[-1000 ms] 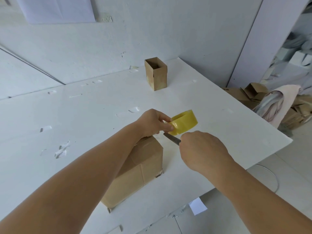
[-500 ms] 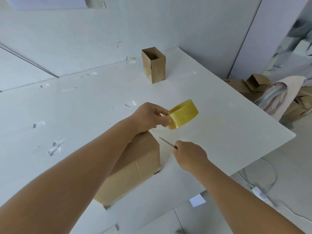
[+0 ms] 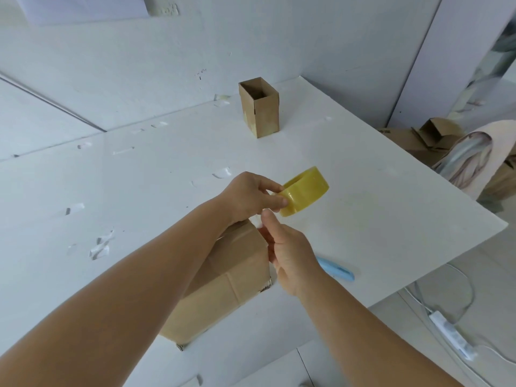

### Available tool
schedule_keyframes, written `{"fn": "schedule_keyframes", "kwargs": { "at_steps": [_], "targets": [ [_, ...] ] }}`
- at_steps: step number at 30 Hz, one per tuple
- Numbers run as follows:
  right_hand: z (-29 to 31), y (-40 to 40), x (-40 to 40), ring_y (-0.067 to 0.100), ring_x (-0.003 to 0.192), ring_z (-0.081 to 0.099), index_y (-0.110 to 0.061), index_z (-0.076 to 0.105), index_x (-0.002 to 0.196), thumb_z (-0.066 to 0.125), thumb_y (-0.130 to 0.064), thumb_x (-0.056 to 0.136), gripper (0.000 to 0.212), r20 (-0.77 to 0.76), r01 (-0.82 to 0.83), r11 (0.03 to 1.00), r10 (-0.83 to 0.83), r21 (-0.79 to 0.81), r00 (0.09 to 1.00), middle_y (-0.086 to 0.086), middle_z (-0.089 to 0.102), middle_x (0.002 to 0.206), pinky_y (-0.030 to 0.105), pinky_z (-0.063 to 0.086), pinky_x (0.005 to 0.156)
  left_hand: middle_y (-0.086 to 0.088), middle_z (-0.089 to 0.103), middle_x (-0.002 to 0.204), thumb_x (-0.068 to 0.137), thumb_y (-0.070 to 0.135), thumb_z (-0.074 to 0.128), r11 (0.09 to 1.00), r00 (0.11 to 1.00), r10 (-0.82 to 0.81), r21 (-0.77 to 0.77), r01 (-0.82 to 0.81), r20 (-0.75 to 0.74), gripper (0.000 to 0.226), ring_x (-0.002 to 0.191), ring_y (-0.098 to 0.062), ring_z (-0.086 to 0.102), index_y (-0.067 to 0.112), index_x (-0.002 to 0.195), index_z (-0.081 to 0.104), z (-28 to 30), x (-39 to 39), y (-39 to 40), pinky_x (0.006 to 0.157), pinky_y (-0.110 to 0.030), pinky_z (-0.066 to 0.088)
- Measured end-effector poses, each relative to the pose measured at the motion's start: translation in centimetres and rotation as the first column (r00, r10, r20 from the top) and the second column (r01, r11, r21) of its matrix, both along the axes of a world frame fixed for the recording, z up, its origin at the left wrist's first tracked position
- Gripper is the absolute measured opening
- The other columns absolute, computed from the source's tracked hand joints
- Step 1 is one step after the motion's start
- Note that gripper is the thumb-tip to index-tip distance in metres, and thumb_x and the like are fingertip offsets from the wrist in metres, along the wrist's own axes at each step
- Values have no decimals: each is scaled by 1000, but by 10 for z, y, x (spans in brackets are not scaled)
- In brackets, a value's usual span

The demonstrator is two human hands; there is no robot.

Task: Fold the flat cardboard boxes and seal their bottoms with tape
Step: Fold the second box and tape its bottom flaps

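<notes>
The main risk lies in the loose end of tape. If it curls back onto the yellow translucent roll of packing tape (image 3: pixel 305 192), or sticks to the person's fingers, it could wrinkle or tear and the seam on the brown folded cardboard box (image 3: pixel 223 280) would go down crooked. A pull made at an angle to the box's seam would probably cause the same fault. The blue-handled utility knife (image 3: pixel 336 269) lies on the white table (image 3: pixel 391 219) just beside the right wrist, so a careless sweep of that arm could knock it off the edge or bring skin against the blade; whether the blade is out cannot be told.

The left hand (image 3: pixel 251 195) grasps the roll, thumb on its outer face and fingers curled round the near rim, holding it in the air above the table, just past the box's far end. The right hand (image 3: pixel 290 255) is raised just below the roll with its fingers partly curled and the thumb reaching up toward the roll's lower edge; it seems to pinch at the tape end, though the tape itself is too clear to make out, so what it holds cannot be told. A small open-topped brown cardboard box (image 3: pixel 259 110) stands upright well apart, near the table's far edge.
</notes>
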State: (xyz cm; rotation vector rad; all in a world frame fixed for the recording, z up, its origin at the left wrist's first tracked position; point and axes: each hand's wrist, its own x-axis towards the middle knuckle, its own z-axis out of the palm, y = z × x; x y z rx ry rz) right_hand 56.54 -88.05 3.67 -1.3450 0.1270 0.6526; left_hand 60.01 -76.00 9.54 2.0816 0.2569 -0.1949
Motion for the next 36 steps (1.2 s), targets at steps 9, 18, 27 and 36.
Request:
{"fn": "schedule_keyframes", "kwargs": {
  "at_steps": [9,18,27,36],
  "targets": [
    [-3,20,-3,34,99,64,-17,70,74,66,-35,83,21,-74,202,978,-198,45,977,8,71,85,50,51,92,6,72,68,78,27,78,999,1000,9,43,-8,-11,10,52,1,56,26,87,73,0,-2,-2,65,-20,49],
    [-2,24,-3,28,82,59,-17,62,67,69,-27,84,21,-74,297,951,-291,91,954,3,64,70,50,51,88,8,70,64,81,26,75,995,993,100,18,-101,65,14,53,-1,59,20,94,74,-1,-4,1,59,-9,47],
    [0,21,-10,24,71,48,-13,51,71,63,-22,84,20,-83,241,969,-235,60,968,9,55,73,37,43,65,4,71,74,87,21,69,922,925,339,-258,-289,172,7,60,-7,60,25,92,72,6,-3,2,73,-19,46],
    [-3,19,-14,22,67,51,-17,50,64,66,-28,83,27,-115,189,980,-180,66,977,3,55,67,34,43,65,6,68,68,90,17,65,871,840,450,-356,-338,303,8,62,-9,60,22,92,71,30,-29,14,68,-22,47]
  ]
}}
